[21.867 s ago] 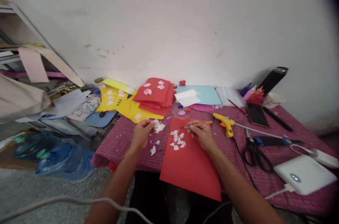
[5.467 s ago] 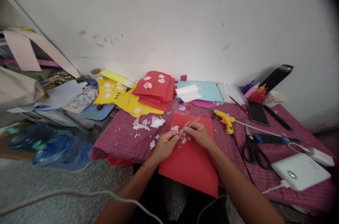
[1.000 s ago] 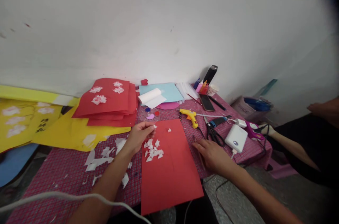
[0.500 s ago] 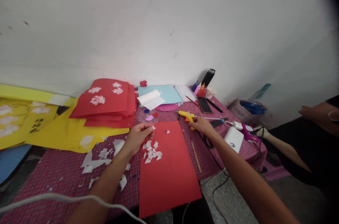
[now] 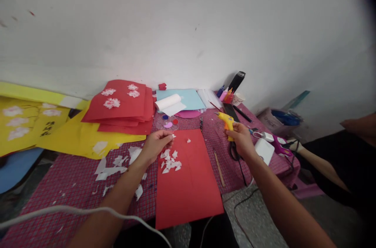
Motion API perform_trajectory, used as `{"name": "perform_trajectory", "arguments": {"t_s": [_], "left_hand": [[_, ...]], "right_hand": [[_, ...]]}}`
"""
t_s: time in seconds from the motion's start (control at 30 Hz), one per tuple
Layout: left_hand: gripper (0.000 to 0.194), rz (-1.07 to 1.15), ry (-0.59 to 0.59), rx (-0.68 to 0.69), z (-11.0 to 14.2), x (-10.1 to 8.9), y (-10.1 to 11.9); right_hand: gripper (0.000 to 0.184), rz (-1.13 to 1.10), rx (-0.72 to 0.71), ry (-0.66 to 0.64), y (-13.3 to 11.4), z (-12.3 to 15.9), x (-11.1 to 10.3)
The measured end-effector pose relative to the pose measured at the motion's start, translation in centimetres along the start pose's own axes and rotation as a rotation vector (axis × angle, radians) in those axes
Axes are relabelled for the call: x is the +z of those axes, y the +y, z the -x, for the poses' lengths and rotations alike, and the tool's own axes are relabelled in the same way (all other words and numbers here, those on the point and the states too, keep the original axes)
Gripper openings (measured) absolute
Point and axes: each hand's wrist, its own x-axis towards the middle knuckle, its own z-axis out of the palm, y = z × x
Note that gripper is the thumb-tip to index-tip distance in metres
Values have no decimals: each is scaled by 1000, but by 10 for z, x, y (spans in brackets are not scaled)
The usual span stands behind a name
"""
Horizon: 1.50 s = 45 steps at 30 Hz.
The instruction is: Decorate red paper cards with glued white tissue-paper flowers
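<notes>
My right hand [image 5: 241, 137] is wrapped round the handle of a yellow hot glue gun [image 5: 226, 118], holding it above the table with its nozzle to the left. Between the fingertips of my left hand [image 5: 157, 144] is a small white paper piece [image 5: 173, 136], pinched over the upper left edge of a red sheet of paper [image 5: 190, 189]. Just below that hand, a cluster of crumpled white paper pieces [image 5: 170, 162] lies on the sheet. One small white paper flower [image 5: 188, 141] sits apart near the sheet's top.
Red sheets with paper blossoms [image 5: 117, 97] are stacked at the left. Torn white scraps [image 5: 110, 169] litter the checked tablecloth [image 5: 76, 189]. A wooden stick [image 5: 219, 168], black scissors [image 5: 234, 151] and a white power bank [image 5: 264, 150] lie rightward. A person's arm [image 5: 321, 168] is at far right.
My right hand has lifted the glue gun off the table, tilting its nozzle upward. My left hand keeps its pinch on the paper piece. The view has shifted slightly.
</notes>
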Motion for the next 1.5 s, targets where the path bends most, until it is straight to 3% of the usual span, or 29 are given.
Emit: {"name": "perform_trajectory", "arguments": {"t_s": [0.07,0.3,0.5,0.63,0.83,0.97,1.07,1.23,1.37,1.5], "left_hand": [[29,3,0,2,0,1,1],[29,10,13,-6,1,0,-1],[28,-2,0,-2,0,-1,-2],[27,1,-7,1,2,0,0],[27,-14,-4,1,2,0,1],[26,-33,-5,-6,1,0,-3],[27,-30,-24,5,-2,-1,-8],[26,-51,-63,59,-4,0,-11],[18,-152,-123,130,-2,8,-12],[16,-160,-188,130,-2,15,-17]], "right_hand": [[44,-65,-4,-24,-2,11,-5],[32,14,68,-42,-19,36,-11],[24,212,216,-221,-21,49,-14],[17,249,264,-263,-14,55,-12],[30,20,327,-371,-19,66,-2],[33,144,341,-482,-20,65,8],[30,267,297,-544,-17,58,18],[19,471,107,-576,-11,42,29],[29,514,-85,-620,-13,34,34],[30,617,-58,-618,-15,32,36]]}}
